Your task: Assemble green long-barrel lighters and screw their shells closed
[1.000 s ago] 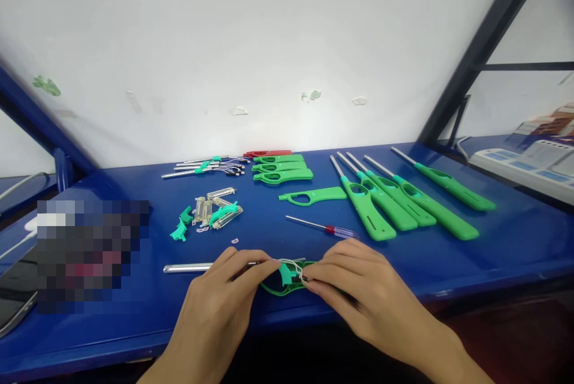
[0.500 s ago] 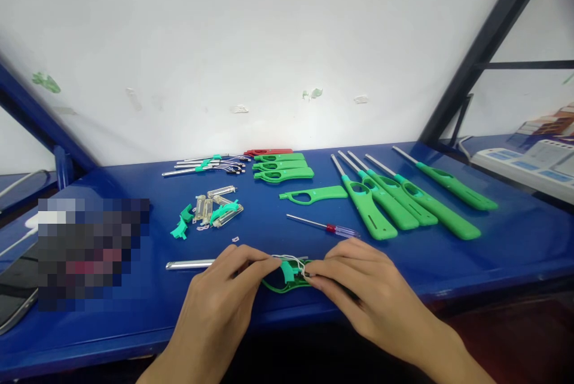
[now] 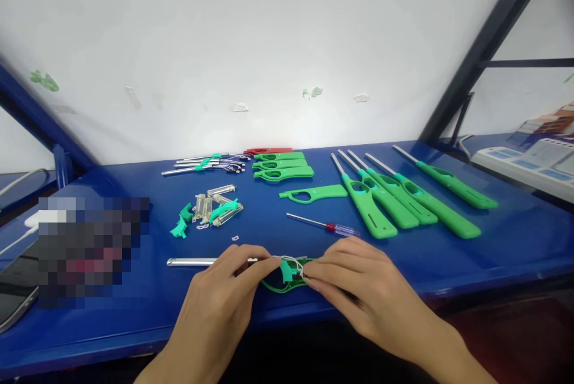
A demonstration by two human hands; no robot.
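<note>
Low at the table's front edge lies a green lighter casing (image 3: 277,288), its inside facing up. A teal trigger (image 3: 286,271) sits in its loop, and a white wire (image 3: 293,260) arcs over it. From the left end a metal tube (image 3: 191,262) sticks out. My left hand (image 3: 228,285) is closed at the trigger end, thumb and forefinger pinching beside the trigger and wire. My right hand (image 3: 359,279) pinches a small dark part with the wire at the casing's middle. Its fingers hide most of that part and the casing's handle.
A screwdriver (image 3: 325,225) lies behind my right hand. Assembled green lighters (image 3: 374,210) rest at right, loose green casings (image 3: 282,174) behind. Clear fuel tanks (image 3: 206,209), teal triggers (image 3: 182,222) and metal tubes with wires (image 3: 186,171) lie left. A phone (image 3: 18,288) is at far left.
Both hands stay almost in place. The fingers of my right hand have shifted slightly over the dark part, which is now more covered.
</note>
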